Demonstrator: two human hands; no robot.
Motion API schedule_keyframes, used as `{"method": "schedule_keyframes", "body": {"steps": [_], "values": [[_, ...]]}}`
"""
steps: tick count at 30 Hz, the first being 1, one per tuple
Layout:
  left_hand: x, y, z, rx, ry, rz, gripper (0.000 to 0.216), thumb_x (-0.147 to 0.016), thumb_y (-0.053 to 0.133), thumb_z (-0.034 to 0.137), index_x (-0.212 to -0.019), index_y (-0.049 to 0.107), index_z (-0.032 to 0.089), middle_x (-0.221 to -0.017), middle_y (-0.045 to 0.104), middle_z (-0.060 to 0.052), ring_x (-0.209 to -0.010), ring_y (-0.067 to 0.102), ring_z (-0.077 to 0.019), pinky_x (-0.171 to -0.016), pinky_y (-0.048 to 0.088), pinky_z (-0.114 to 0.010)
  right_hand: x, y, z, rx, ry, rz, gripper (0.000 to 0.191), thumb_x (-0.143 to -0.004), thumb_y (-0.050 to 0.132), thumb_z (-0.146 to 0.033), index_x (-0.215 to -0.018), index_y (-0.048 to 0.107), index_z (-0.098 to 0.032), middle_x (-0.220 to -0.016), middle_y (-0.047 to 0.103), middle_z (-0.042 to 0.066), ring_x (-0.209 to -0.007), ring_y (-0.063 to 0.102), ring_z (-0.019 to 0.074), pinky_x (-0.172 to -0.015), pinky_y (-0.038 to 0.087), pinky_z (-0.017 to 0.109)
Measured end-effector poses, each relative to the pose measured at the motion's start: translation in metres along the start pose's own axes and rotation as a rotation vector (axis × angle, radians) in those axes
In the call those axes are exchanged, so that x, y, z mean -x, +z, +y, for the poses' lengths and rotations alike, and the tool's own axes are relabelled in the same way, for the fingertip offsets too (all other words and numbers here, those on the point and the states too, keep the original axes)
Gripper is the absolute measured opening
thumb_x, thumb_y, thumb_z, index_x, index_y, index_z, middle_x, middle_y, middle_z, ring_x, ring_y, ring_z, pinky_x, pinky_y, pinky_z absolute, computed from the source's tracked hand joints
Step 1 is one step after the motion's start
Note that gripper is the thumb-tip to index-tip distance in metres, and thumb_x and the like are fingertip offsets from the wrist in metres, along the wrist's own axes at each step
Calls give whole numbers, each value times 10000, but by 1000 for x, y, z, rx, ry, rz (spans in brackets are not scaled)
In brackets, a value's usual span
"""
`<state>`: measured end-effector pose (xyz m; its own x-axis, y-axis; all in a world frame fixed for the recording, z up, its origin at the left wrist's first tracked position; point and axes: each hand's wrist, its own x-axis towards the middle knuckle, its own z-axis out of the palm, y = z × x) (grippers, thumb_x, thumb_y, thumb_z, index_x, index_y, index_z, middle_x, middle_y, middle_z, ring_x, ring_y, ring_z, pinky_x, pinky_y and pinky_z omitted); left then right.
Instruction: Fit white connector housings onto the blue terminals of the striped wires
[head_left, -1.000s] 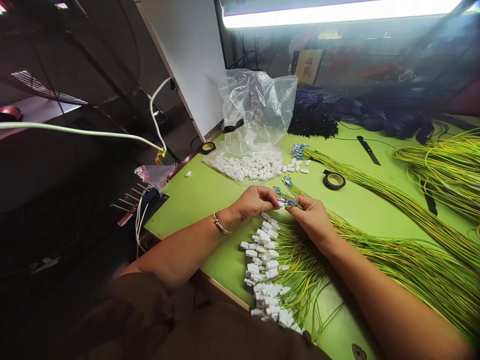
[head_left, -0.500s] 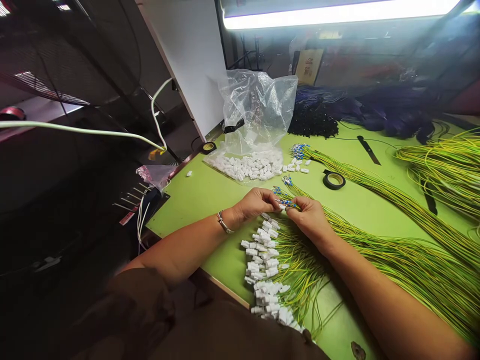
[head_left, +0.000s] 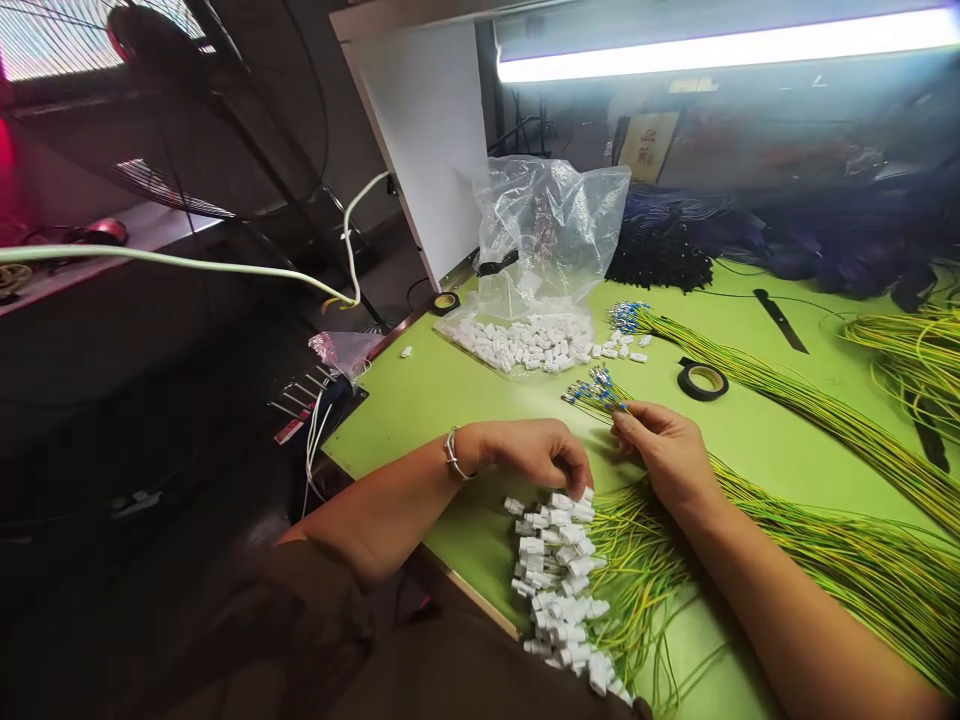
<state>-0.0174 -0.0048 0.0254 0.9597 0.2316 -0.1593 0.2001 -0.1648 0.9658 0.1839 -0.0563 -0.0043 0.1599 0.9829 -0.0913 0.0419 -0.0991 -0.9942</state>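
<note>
My left hand (head_left: pixel 536 452) is closed, fingertips pointing down, on a white plastic connector (head_left: pixel 581 500) at the top of a row of connectors. Those connectors (head_left: pixel 551 580) are fitted on the ends of yellow-green wires (head_left: pixel 637 530). Thumb and fingers of my right hand (head_left: pixel 667 455) pinch a yellow-green wire close to its tip. Around that pinch lies a small bundle of wire ends with blue-collared metal terminals (head_left: pixel 596 388). The exact grip of the left fingertips is partly hidden.
A clear plastic bag (head_left: pixel 551 230) with loose white connectors (head_left: pixel 525 342) stands behind my hands. Black tape (head_left: pixel 703 380), a second wire bundle (head_left: pixel 742 375), a dark blade-like strip (head_left: pixel 780 320) and dark cables (head_left: pixel 787 235) lie on the green table (head_left: pixel 420 400).
My hands have drawn apart. The left has come down to the row of white connectors, while the right stays by the terminal ends. The camera view has turned slightly left.
</note>
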Motion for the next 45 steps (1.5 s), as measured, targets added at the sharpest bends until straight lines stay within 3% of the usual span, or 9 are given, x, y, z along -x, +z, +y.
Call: {"method": "schedule_keyframes", "body": {"steps": [2,6,8,12,18,23,30,37,45], "values": [[6,-13,-2,-124,-9,159,290,-668,547,32,-808,763,165,-882,735,-47,-823,661,-160,-795,505,-257,-1,0,1,-48,-9,12,351,-661,755,-432,-861,662,-159,-596,607,-5,-452,442,97,-444,362,255],[9,-48,-23,-477,-159,1018,265,-750,531,69,-873,749,157,-878,712,-63,-823,628,-163,-810,486,-284,-1,2,1,-78,-19,8,276,-658,744,-392,-753,606,-172,-547,552,-33,-436,380,78,-415,288,233],[4,-59,-34,-654,-173,1116,215,-771,572,95,-898,738,143,-907,687,-83,-852,610,-180,-834,480,-307,0,3,0,-72,-19,1,248,-658,733,-371,-730,599,-174,-511,494,-54,-434,333,70,-418,249,230],[-7,-60,-44,-852,-209,1003,161,-799,594,108,-887,726,135,-916,641,-101,-913,586,-206,-872,464,-332,1,5,-1,-52,-24,-1,235,-670,718,-378,-717,613,-172,-504,437,-68,-450,277,66,-446,229,238],[-7,-55,-44,-842,-205,997,172,-789,575,78,-845,717,156,-901,660,-83,-912,585,-204,-882,452,-337,0,6,1,19,-37,4,273,-690,708,-431,-690,633,-168,-557,482,-43,-510,329,85,-490,253,246],[-6,-46,-36,-309,-134,1135,141,-751,636,140,-856,729,140,-860,682,-63,-773,597,-152,-774,477,-298,0,6,-3,25,-49,-33,290,-683,699,-447,-674,645,-163,-576,504,-26,-547,369,96,-520,292,249],[-9,-15,-14,591,-51,754,342,-657,769,182,-992,742,115,-671,667,-30,-582,572,-76,-619,460,-222,0,3,-4,36,-17,-56,300,-666,708,-453,-640,610,-171,-520,440,-47,-514,324,90,-503,267,249],[-13,-10,-19,729,-71,687,338,-592,854,204,-894,746,96,-811,728,-86,-722,680,-134,-752,526,-275,-1,1,2,28,-54,-93,263,-675,712,-406,-639,582,-180,-582,503,-27,-557,391,107,-534,305,253],[-18,-5,-20,617,-95,644,314,-725,753,235,-997,712,84,-712,700,-78,-596,631,-103,-602,504,-230,1,4,-5,83,-52,-98,307,-649,704,-441,-608,543,-182,-531,408,-49,-528,325,95,-504,264,248]]}}
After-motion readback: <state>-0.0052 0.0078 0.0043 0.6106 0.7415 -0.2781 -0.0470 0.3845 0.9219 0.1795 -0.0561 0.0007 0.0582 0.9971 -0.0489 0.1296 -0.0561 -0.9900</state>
